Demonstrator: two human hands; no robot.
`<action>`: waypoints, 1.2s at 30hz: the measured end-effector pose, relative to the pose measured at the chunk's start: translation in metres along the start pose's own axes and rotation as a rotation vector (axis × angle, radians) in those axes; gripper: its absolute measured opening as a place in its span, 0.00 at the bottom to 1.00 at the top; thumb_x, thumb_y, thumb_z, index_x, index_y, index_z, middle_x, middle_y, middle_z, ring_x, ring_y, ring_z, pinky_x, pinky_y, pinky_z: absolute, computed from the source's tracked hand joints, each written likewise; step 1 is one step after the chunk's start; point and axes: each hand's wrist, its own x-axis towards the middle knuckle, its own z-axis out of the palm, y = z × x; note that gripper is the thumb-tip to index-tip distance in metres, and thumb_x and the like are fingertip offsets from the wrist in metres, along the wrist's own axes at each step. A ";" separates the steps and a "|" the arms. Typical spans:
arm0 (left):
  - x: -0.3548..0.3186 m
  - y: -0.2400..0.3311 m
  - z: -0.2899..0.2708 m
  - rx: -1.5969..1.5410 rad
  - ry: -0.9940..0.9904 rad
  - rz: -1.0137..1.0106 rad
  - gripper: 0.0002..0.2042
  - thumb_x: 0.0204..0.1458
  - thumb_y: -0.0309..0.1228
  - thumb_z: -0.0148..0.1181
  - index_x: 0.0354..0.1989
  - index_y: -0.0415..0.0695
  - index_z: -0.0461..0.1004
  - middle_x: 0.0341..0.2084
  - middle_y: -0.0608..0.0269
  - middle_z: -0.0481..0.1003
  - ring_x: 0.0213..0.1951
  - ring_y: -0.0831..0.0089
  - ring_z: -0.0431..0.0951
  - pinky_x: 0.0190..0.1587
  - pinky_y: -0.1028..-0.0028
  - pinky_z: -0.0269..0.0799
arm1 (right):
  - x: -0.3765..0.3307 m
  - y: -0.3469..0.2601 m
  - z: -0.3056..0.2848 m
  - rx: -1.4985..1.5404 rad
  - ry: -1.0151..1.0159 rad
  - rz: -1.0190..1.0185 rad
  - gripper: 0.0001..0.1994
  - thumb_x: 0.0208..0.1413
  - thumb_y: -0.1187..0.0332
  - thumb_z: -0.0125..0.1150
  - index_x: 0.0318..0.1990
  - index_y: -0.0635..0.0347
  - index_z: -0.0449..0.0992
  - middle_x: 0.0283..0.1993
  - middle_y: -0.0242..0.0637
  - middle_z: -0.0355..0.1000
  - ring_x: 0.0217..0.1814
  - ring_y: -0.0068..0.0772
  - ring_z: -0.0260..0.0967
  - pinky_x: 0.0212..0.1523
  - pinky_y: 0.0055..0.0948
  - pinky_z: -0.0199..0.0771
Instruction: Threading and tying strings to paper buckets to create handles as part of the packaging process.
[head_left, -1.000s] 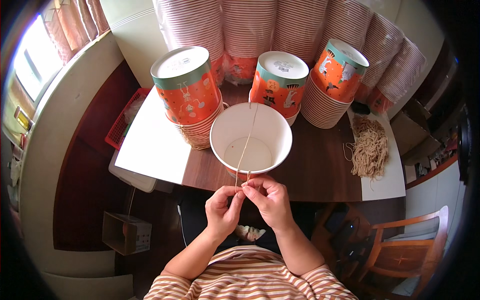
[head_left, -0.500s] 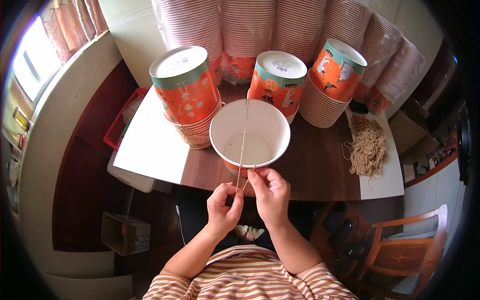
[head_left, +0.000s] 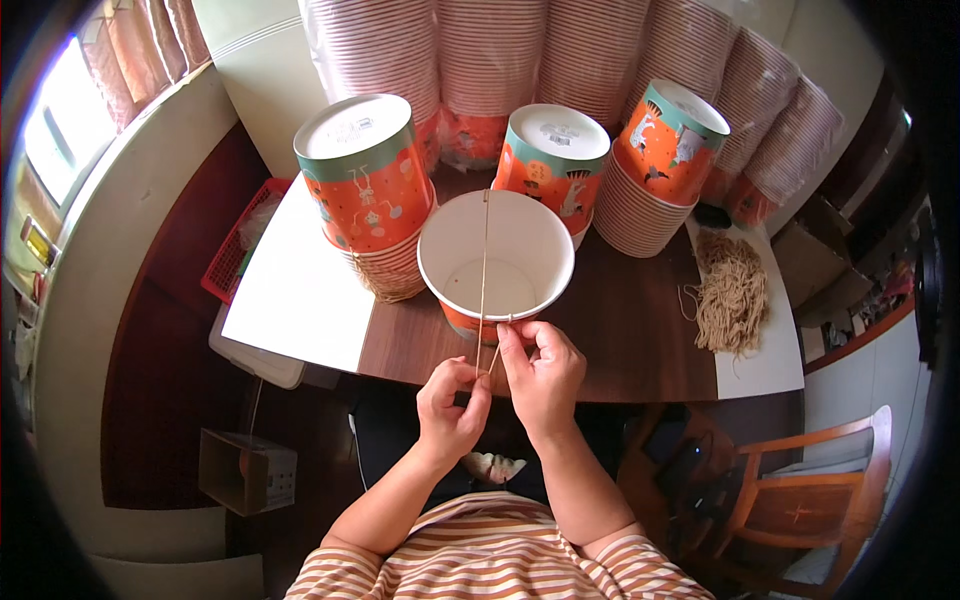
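Note:
An open orange paper bucket (head_left: pixel 450 250) with a white inside stands upright at the near edge of the dark wooden table (head_left: pixel 640 330). A thin tan string (head_left: pixel 485 260) runs across its mouth from the far rim to the near rim. My left hand (head_left: pixel 450 405) and my right hand (head_left: pixel 540 375) are just in front of the bucket, both pinching the near end of the string between thumb and fingers. The fingertips of both hands nearly touch.
Three stacks of upside-down orange buckets (head_left: pixel 365 185) (head_left: pixel 552 160) (head_left: pixel 660 165) stand behind the open one, with tall stacks of striped cups (head_left: pixel 490 50) at the wall. A bundle of tan strings (head_left: pixel 735 295) lies right. A white board (head_left: pixel 300 290) lies left. A wooden chair (head_left: pixel 800 500) is lower right.
The open bucket has shifted a little nearer to me. My hands stay pinched on the string's near end, and the right hand has moved slightly up toward the rim.

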 end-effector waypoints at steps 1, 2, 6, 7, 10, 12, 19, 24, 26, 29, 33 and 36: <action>0.000 -0.001 0.001 0.000 0.002 0.001 0.04 0.46 0.18 0.59 0.27 0.39 0.71 0.20 0.61 0.71 0.21 0.70 0.74 0.50 0.65 0.70 | 0.000 0.003 0.000 -0.032 -0.004 -0.047 0.06 0.51 0.73 0.65 0.29 0.67 0.76 0.23 0.33 0.73 0.19 0.14 0.59 0.19 0.19 0.60; -0.001 -0.002 0.001 -0.009 0.012 0.007 0.04 0.45 0.18 0.60 0.27 0.39 0.71 0.20 0.61 0.71 0.21 0.70 0.74 0.51 0.64 0.69 | 0.000 0.005 0.000 -0.065 -0.008 -0.093 0.05 0.51 0.73 0.64 0.29 0.66 0.76 0.23 0.33 0.73 0.18 0.14 0.58 0.19 0.19 0.59; -0.001 -0.002 0.001 -0.009 -0.006 0.012 0.05 0.44 0.17 0.60 0.26 0.40 0.71 0.21 0.61 0.71 0.23 0.68 0.74 0.51 0.63 0.69 | -0.001 0.001 -0.001 -0.065 -0.011 -0.086 0.04 0.51 0.74 0.63 0.29 0.66 0.75 0.24 0.34 0.72 0.18 0.15 0.59 0.19 0.19 0.60; -0.001 -0.003 0.000 -0.009 -0.006 0.012 0.05 0.44 0.17 0.60 0.26 0.40 0.71 0.21 0.61 0.71 0.23 0.68 0.74 0.51 0.63 0.69 | -0.001 -0.001 0.000 -0.066 -0.008 -0.057 0.05 0.50 0.72 0.63 0.27 0.64 0.75 0.24 0.37 0.72 0.21 0.29 0.65 0.22 0.28 0.65; 0.000 -0.003 -0.002 0.030 -0.022 0.064 0.06 0.42 0.17 0.61 0.26 0.40 0.71 0.21 0.60 0.71 0.26 0.65 0.74 0.50 0.62 0.69 | 0.001 -0.004 0.001 -0.036 -0.002 -0.021 0.06 0.49 0.70 0.63 0.26 0.62 0.74 0.24 0.40 0.72 0.24 0.43 0.70 0.26 0.36 0.70; 0.001 -0.004 -0.002 0.009 -0.044 0.103 0.07 0.41 0.17 0.61 0.26 0.40 0.70 0.22 0.60 0.71 0.28 0.64 0.74 0.49 0.62 0.70 | 0.003 -0.005 0.000 -0.005 0.001 -0.014 0.06 0.49 0.70 0.63 0.26 0.62 0.74 0.24 0.40 0.72 0.24 0.43 0.70 0.26 0.36 0.70; 0.005 -0.002 -0.004 0.000 -0.048 0.150 0.07 0.40 0.16 0.60 0.26 0.40 0.70 0.22 0.61 0.72 0.26 0.64 0.74 0.50 0.61 0.69 | 0.009 -0.004 0.000 -0.055 -0.003 -0.031 0.06 0.49 0.70 0.63 0.26 0.61 0.74 0.24 0.40 0.73 0.25 0.42 0.72 0.26 0.35 0.70; 0.008 -0.001 -0.007 -0.001 -0.067 0.161 0.07 0.39 0.16 0.60 0.26 0.40 0.70 0.21 0.61 0.72 0.26 0.65 0.73 0.51 0.61 0.68 | 0.013 -0.006 0.002 -0.068 0.004 -0.075 0.06 0.48 0.70 0.64 0.26 0.61 0.74 0.24 0.38 0.73 0.25 0.42 0.72 0.27 0.35 0.71; 0.009 0.000 -0.008 -0.003 -0.073 0.155 0.07 0.39 0.16 0.60 0.26 0.40 0.70 0.21 0.61 0.72 0.26 0.65 0.74 0.52 0.61 0.68 | 0.014 -0.006 0.002 -0.094 -0.007 -0.102 0.05 0.48 0.70 0.64 0.26 0.60 0.74 0.24 0.38 0.74 0.25 0.42 0.72 0.27 0.35 0.71; 0.010 -0.001 -0.010 0.000 -0.081 0.157 0.07 0.39 0.16 0.60 0.26 0.40 0.70 0.21 0.61 0.72 0.26 0.66 0.74 0.51 0.61 0.67 | 0.016 -0.006 0.002 -0.115 -0.021 -0.129 0.05 0.48 0.70 0.64 0.26 0.59 0.75 0.24 0.38 0.74 0.25 0.42 0.72 0.27 0.34 0.70; 0.013 0.004 -0.013 0.035 -0.083 0.192 0.08 0.38 0.16 0.60 0.26 0.40 0.71 0.21 0.61 0.71 0.26 0.65 0.73 0.50 0.62 0.68 | 0.020 -0.006 -0.001 -0.127 -0.034 -0.150 0.06 0.48 0.70 0.65 0.26 0.60 0.75 0.24 0.37 0.74 0.25 0.41 0.72 0.27 0.34 0.70; 0.014 0.007 -0.020 0.079 -0.031 0.238 0.06 0.40 0.15 0.58 0.26 0.39 0.71 0.21 0.61 0.71 0.26 0.67 0.72 0.49 0.63 0.68 | 0.022 -0.012 -0.012 -0.062 -0.158 -0.052 0.08 0.47 0.66 0.67 0.27 0.60 0.75 0.23 0.35 0.72 0.24 0.37 0.71 0.27 0.32 0.70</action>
